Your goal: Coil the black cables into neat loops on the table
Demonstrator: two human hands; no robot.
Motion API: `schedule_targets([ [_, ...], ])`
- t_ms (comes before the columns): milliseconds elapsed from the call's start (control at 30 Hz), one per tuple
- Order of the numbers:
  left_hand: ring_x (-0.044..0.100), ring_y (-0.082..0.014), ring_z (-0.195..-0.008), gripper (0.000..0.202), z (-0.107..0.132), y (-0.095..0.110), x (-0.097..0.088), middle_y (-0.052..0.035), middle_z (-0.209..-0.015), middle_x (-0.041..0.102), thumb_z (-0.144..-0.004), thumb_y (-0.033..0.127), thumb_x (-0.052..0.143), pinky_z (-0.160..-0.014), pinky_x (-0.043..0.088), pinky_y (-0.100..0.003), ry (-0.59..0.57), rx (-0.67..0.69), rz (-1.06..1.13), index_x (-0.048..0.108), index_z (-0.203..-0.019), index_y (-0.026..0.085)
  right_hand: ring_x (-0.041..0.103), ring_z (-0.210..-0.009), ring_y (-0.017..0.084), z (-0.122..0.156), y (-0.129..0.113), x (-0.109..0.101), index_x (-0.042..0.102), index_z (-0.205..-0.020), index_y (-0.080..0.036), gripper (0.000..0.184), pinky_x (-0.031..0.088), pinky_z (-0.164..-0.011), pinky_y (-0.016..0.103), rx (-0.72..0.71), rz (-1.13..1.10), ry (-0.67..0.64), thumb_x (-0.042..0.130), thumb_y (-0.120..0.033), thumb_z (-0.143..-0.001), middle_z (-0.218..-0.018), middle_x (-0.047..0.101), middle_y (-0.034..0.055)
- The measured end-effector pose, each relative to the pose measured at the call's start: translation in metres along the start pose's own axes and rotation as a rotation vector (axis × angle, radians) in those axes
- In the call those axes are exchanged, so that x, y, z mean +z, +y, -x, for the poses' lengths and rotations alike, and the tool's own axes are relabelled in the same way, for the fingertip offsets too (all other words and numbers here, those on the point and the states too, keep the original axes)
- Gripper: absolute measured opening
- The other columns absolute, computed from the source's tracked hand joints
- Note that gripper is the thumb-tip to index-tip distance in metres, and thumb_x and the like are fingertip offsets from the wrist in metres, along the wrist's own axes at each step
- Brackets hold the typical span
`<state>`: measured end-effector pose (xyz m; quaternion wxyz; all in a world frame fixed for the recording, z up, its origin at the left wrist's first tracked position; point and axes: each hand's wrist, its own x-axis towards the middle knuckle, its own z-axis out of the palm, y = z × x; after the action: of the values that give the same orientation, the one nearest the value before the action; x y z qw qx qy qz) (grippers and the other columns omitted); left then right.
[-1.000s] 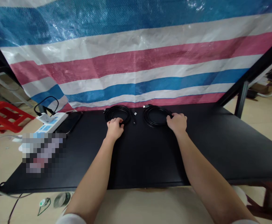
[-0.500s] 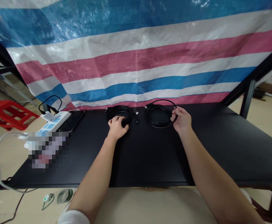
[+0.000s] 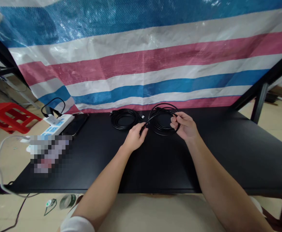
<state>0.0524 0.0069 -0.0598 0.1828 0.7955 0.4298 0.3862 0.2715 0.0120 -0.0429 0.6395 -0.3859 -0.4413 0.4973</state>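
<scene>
Two coils of black cable lie near the back of the black table (image 3: 155, 164). My right hand (image 3: 185, 126) pinches the right-hand cable (image 3: 164, 133) at the right side of its coil, lifting a few loops. Between the coils, my left hand (image 3: 135, 137) grips a stretch of black cable that runs over to the right-hand coil. The left-hand cable coil (image 3: 115, 124) rests on the table just behind my left hand, untouched as far as I can see. A pale metal connector (image 3: 143, 117) shows at its right edge.
On the left are a white power strip (image 3: 61, 124) with a charger plugged in, a dark phone (image 3: 76, 125) and a blurred-out item (image 3: 51, 154). A striped tarp (image 3: 143, 61) hangs behind the table. A red stool (image 3: 12, 116) stands on the floor at left.
My left hand has left the left-hand coil, moving right and taking hold of the black cable. The right-hand coil's loops have shifted and my right hand has come slightly down.
</scene>
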Motion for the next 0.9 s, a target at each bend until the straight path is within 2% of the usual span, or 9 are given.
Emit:
schedule_targets([
  [100,0.062,-0.0184,-0.086,0.022,-0.003,0.001,0.0,-0.0088,-0.094,0.066,-0.086,0.026,0.044,-0.079,0.048,-0.032,0.076,-0.08,0.071,0.06,-0.099,0.017,0.043,-0.048,0.011,-0.004,0.005,-0.003,0.062,-0.073,-0.022,0.029,0.033,-0.044,0.025,-0.065,0.086,0.043,0.07,-0.048,-0.061,-0.062,0.06,-0.0001],
  [200,0.054,-0.0131,-0.064,0.016,-0.004,-0.002,-0.008,0.0008,-0.066,0.057,-0.084,0.031,0.049,-0.064,0.044,-0.026,0.17,-0.224,0.174,0.056,-0.077,0.019,0.05,-0.055,0.015,-0.011,0.009,-0.017,0.064,-0.074,-0.021,0.036,0.039,-0.049,0.028,-0.173,0.353,0.23,0.058,-0.056,-0.07,-0.068,0.064,0.0039],
  [300,0.035,-0.0083,-0.049,0.037,-0.005,-0.006,-0.015,0.006,-0.049,0.035,-0.08,0.045,0.055,-0.05,0.032,-0.022,0.233,-0.303,0.361,0.042,-0.056,0.02,0.058,-0.071,0.02,-0.018,0.009,-0.036,0.066,-0.08,-0.019,0.032,0.047,-0.067,0.035,-0.225,0.771,0.511,0.049,-0.046,-0.077,-0.076,0.067,0.0066],
  [367,0.027,-0.0068,-0.046,0.05,-0.007,-0.009,-0.018,0.0062,-0.047,0.029,-0.077,0.055,0.057,-0.045,0.025,-0.022,0.284,-0.324,0.501,0.034,-0.049,0.02,0.058,-0.084,0.024,-0.02,0.01,-0.047,0.067,-0.091,-0.017,0.032,0.046,-0.081,0.041,-0.195,1.001,0.597,0.045,-0.037,-0.079,-0.086,0.068,0.0097],
  [500,0.021,-0.0051,-0.04,0.059,-0.013,-0.012,-0.022,0.0068,-0.042,0.024,-0.072,0.064,0.057,-0.039,0.019,-0.021,0.35,-0.414,0.752,0.029,-0.044,0.021,0.053,-0.101,0.027,-0.023,0.016,-0.051,0.064,-0.107,-0.016,0.037,0.039,-0.092,0.047,-0.108,1.229,0.484,0.047,-0.031,-0.078,-0.108,0.066,0.0142],
  [633,0.02,-0.0046,-0.035,0.058,-0.018,-0.012,-0.03,0.008,-0.041,0.02,-0.077,0.062,0.054,-0.036,0.018,-0.02,0.41,-0.511,0.957,0.029,-0.045,0.021,0.047,-0.111,0.032,-0.022,0.021,-0.043,0.068,-0.099,-0.022,0.032,0.036,-0.093,0.053,0.073,1.268,0.355,0.05,-0.04,-0.079,-0.11,0.065,0.0118],
  [700,0.019,-0.0047,-0.034,0.056,-0.019,-0.013,-0.034,0.0082,-0.04,0.019,-0.081,0.06,0.051,-0.035,0.021,-0.02,0.413,-0.542,1.051,0.028,-0.047,0.021,0.047,-0.112,0.032,-0.022,0.021,-0.041,0.07,-0.095,-0.025,0.037,0.036,-0.092,0.056,0.124,1.234,0.354,0.039,-0.043,-0.085,-0.109,0.066,0.0101],
  [767,0.018,-0.005,-0.033,0.056,-0.018,-0.015,-0.038,0.0084,-0.04,0.017,-0.083,0.059,0.047,-0.035,0.023,-0.02,0.405,-0.565,1.138,0.026,-0.047,0.021,0.048,-0.111,0.031,-0.021,0.018,-0.041,0.071,-0.094,-0.027,0.043,0.035,-0.093,0.055,0.155,1.211,0.37,0.03,-0.039,-0.089,-0.111,0.065,0.0087],
  [900,0.016,-0.0051,-0.031,0.058,-0.016,-0.017,-0.048,0.0085,-0.039,0.015,-0.087,0.06,0.038,-0.035,0.025,-0.021,0.406,-0.57,1.311,0.023,-0.046,0.021,0.051,-0.108,0.03,-0.02,0.012,-0.042,0.07,-0.102,-0.025,0.04,0.036,-0.092,0.051,0.197,1.283,0.41,0.036,-0.021,-0.083,-0.112,0.065,0.0092],
])
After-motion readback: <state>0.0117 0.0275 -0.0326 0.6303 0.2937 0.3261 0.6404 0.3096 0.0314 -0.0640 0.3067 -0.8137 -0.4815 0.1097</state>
